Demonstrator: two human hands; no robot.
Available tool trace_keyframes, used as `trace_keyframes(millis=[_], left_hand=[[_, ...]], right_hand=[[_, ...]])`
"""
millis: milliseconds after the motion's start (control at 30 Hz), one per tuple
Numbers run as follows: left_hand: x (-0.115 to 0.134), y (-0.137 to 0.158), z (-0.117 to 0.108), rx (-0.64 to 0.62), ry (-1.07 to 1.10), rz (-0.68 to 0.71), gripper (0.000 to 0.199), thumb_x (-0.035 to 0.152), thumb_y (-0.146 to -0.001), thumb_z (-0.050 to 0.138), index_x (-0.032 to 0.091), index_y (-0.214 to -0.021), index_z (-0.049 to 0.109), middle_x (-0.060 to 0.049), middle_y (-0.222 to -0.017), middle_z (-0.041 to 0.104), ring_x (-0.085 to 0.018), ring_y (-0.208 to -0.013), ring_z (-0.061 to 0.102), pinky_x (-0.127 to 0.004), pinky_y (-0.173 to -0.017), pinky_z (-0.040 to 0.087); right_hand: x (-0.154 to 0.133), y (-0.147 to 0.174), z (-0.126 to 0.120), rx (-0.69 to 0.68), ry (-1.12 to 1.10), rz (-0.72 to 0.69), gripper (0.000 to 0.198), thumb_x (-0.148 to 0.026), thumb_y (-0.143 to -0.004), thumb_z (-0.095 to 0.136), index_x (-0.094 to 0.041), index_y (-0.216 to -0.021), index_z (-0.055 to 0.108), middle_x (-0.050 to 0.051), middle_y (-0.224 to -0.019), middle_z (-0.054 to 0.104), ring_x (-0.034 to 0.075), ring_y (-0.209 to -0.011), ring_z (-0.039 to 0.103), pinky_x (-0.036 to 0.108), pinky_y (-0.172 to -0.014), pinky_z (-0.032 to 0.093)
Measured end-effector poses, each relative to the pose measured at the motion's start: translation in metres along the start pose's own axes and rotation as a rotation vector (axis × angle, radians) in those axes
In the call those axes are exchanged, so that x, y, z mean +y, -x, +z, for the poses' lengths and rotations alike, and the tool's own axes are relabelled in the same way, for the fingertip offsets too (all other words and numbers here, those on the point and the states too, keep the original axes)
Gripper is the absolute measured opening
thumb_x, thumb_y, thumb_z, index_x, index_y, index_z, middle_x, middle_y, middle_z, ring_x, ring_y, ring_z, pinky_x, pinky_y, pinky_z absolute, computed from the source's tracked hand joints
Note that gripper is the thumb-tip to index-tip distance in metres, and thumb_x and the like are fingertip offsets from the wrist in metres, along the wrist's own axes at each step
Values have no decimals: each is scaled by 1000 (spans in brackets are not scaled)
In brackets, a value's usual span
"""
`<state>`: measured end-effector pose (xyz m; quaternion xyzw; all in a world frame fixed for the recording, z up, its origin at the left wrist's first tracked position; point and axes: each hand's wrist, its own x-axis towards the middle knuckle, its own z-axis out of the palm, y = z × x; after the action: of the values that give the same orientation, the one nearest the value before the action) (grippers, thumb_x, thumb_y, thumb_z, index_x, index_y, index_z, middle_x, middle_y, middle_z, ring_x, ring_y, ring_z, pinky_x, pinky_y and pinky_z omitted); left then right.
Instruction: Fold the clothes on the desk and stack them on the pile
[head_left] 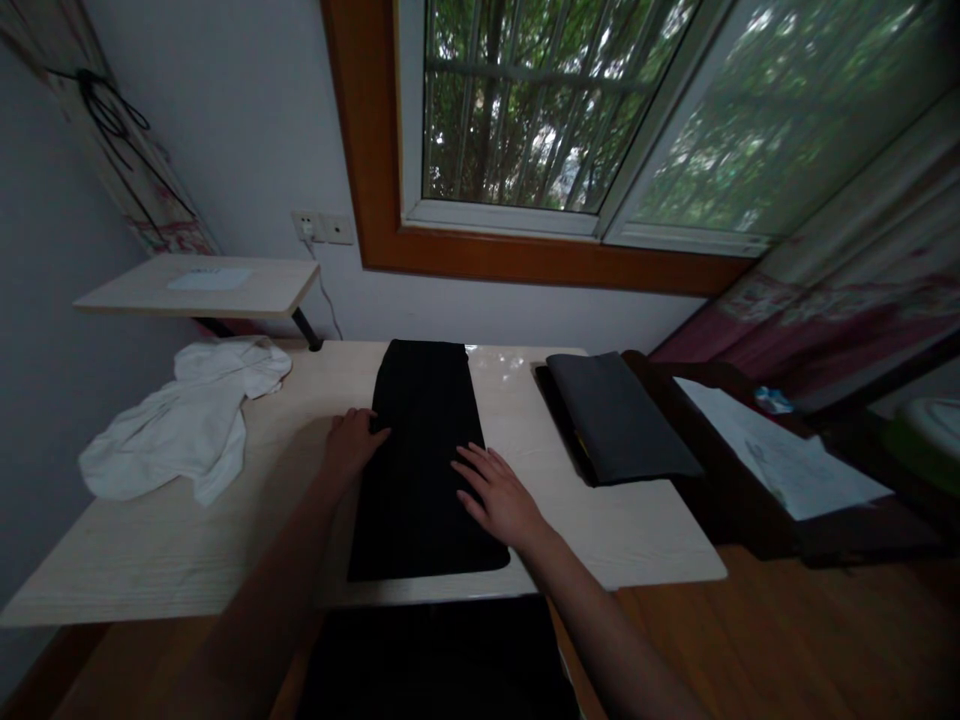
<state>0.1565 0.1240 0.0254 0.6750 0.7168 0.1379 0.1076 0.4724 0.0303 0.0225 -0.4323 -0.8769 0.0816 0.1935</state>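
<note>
A long black piece of folded cloth [424, 480], perhaps a pair of trousers, lies flat on the pale table [292, 540], running from the front edge to the back. At its left edge rests my left hand [351, 445], thumb and fingers apart, their tips touching the cloth. My right hand [499, 492] lies on the cloth's right edge with its fingers stretched out and spread. Neither hand grips anything. The cloth is too dark for its seams or layers to show clearly.
A crumpled white cloth [180, 415] lies at the table's left, by a raised shelf [262, 285] with a paper on it. Two folded dark pieces, the upper one grey [615, 415], lie on the right. Beyond them, papers [780, 450] rest on a dark surface. A window is ahead.
</note>
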Motion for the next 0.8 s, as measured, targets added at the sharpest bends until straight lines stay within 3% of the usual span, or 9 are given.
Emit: trace_keyframes(millis=[233,467,633,800], left_hand=[[-5,0,5,3,88,-3,23,38,-92,57,18,-96,68,-11,-102,72,-26,-101,66,-40,-97,49],[-3,21,0,40,303,-112,28,35,-100,47,19,-123,50,-11,-106,73,-24,-96,71,-35,-84,52],[8,40,-7,43,-32,-100,45,34,-105,36,17,-147,36,-14,-100,74,-29,-91,74,-39,-79,50],[11,49,-9,61,-247,0,41,32,-106,31,17,-140,50,-16,-103,73,-32,-98,71,-45,-88,49]], right_hand=[[0,0,0,0,-4,-1,50,-31,-100,58,-25,-149,54,10,-159,48,29,-151,38,57,-124,32],[-3,0,-2,-34,13,-12,51,-31,-100,58,-25,-150,52,11,-160,46,30,-151,37,57,-124,31],[-13,7,-5,-48,46,-16,56,-34,-100,60,-27,-154,48,10,-164,39,31,-154,32,60,-125,27],[-23,14,-9,-77,54,-20,64,-39,-96,65,-28,-156,44,10,-168,31,34,-156,25,63,-125,23]])
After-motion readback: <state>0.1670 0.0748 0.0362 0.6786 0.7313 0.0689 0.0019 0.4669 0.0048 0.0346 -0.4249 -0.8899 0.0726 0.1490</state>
